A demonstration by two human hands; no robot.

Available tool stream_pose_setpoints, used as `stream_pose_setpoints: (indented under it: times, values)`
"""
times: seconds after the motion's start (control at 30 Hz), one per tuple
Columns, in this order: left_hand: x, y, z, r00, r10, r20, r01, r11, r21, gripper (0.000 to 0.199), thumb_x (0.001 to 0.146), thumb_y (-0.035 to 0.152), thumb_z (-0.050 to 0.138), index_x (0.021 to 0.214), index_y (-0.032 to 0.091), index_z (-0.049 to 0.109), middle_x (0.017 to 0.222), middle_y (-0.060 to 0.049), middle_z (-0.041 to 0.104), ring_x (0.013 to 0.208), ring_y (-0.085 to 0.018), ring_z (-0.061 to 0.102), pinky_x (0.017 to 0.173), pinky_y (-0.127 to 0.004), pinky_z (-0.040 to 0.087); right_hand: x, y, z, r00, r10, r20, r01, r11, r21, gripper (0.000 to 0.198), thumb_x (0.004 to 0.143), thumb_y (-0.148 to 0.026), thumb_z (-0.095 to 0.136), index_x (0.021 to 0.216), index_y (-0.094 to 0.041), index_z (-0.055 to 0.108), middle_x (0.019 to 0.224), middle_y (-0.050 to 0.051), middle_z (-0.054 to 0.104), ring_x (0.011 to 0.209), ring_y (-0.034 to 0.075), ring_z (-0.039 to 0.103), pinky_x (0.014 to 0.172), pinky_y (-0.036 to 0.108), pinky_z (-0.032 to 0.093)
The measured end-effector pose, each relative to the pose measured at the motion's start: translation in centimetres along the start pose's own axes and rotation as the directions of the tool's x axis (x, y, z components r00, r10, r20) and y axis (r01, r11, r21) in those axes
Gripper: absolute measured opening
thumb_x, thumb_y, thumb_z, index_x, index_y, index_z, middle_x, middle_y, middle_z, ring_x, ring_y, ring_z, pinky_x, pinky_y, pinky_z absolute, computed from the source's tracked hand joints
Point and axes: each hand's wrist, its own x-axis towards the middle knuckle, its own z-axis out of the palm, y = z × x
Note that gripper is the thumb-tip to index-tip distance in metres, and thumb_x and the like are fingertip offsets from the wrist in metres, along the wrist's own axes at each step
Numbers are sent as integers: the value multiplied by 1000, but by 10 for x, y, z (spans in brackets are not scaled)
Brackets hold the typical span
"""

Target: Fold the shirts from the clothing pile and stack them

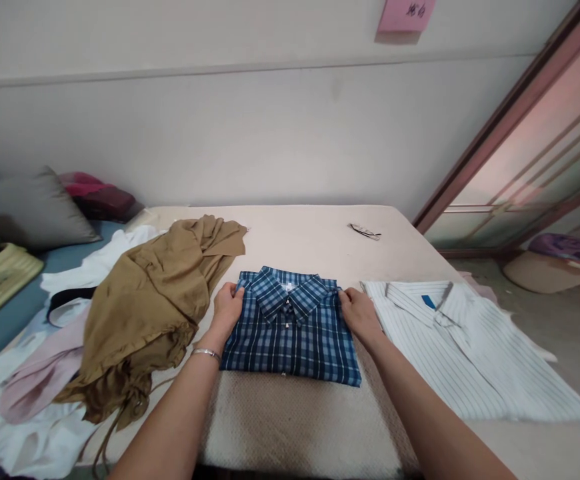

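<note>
A blue plaid shirt (290, 340), folded into a neat rectangle with its collar on top at the far side, is in front of me over the pale cloth surface. My left hand (229, 307) pinches its left edge near the shoulder, a silver bracelet (207, 353) on that wrist. On the opposite edge, my right hand (359, 310) grips the shirt at about the same height. A white striped shirt (450, 353) lies folded just right of my right hand. Left of my left hand is a crumpled olive-brown garment (155, 293).
White and pink clothes (45, 387) are heaped at the left. Eyeglasses (365, 231) lie toward the back right of the padded surface (300, 233), which meets a white wall (270, 133). A grey cushion (25, 207) is at far left; a round bin-like container (540, 270) stands on the floor at right.
</note>
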Motion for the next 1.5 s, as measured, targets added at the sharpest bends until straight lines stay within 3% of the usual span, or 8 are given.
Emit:
stream_pose_setpoints:
  times: [0.13, 0.4, 0.6, 0.9, 1.03, 1.2, 1.33, 1.5]
  values:
    - [-4, 5, 1, 998, 61, -14, -61, 998, -9, 12, 81, 34, 63, 78, 23, 65, 66, 0, 59, 68, -20, 55, 72, -29, 40, 1, 4, 6, 995, -85, -51, 87, 995, 37, 32, 99, -35, 43, 79, -22, 63, 80, 7, 70, 76, 22, 61, 70, 31, 39]
    - [-4, 18, 2, 994, 102, 33, -102, 995, 8, 30, 83, 48, 59, 69, 22, 63, 67, -2, 61, 68, -20, 54, 69, -30, 39, -4, 3, 2, 996, 62, -67, -78, 962, -263, 49, 106, -52, 33, 100, -19, 69, 93, 14, 73, 83, 24, 66, 70, 32, 37]
    - [7, 26, 3, 984, 157, 84, -166, 979, 120, 22, 73, 38, 71, 63, 23, 58, 63, -1, 58, 68, -20, 51, 69, -30, 37, -12, -11, 6, 982, -169, -84, 133, 934, -332, 32, 105, -43, 45, 102, -20, 66, 102, 10, 73, 84, 22, 65, 70, 31, 35]
    - [0, 18, 6, 991, 134, 1, -131, 966, 221, 16, 85, 33, 61, 93, 21, 67, 90, -10, 70, 92, -29, 64, 89, -39, 46, -2, 9, 12, 996, -61, -66, 30, 919, -393, 28, 105, -36, 43, 103, -20, 66, 96, 11, 72, 78, 22, 64, 67, 31, 34]
    - [-15, 28, 8, 936, 339, -91, -288, 890, 354, 42, 98, 37, 43, 127, 15, 62, 127, -22, 66, 124, -35, 58, 109, -48, 39, -10, -4, 5, 982, -140, -123, 76, 902, -424, 37, 106, -36, 35, 109, -16, 66, 103, 16, 70, 89, 27, 64, 80, 36, 41]
    - [-30, 33, 24, 768, 540, 344, -637, 697, 329, 59, 101, 42, 41, 155, 20, 43, 163, -15, 39, 154, -33, 27, 126, -54, 11, -36, -31, 24, 885, -464, -44, 419, 834, -359, 67, 104, -55, 32, 150, -8, 46, 155, 22, 46, 144, 34, 38, 117, 47, 26]
    - [-29, 19, 40, 809, 436, 395, -581, 701, 414, 63, 102, 46, 40, 158, 18, 40, 165, -16, 35, 154, -37, 26, 125, -62, 7, -41, -21, 52, 884, -442, 152, 467, 818, -336, 86, 99, -70, 31, 164, -14, 26, 171, 13, 20, 157, 33, 13, 124, 53, 13]
    - [-26, 21, 37, 840, 382, 386, -533, 718, 448, 61, 101, 44, 42, 156, 19, 43, 164, -15, 37, 153, -37, 28, 125, -63, 8, -37, -16, 51, 904, -387, 183, 427, 832, -353, 86, 99, -73, 28, 163, -16, 30, 171, 11, 19, 157, 33, 15, 124, 55, 14]
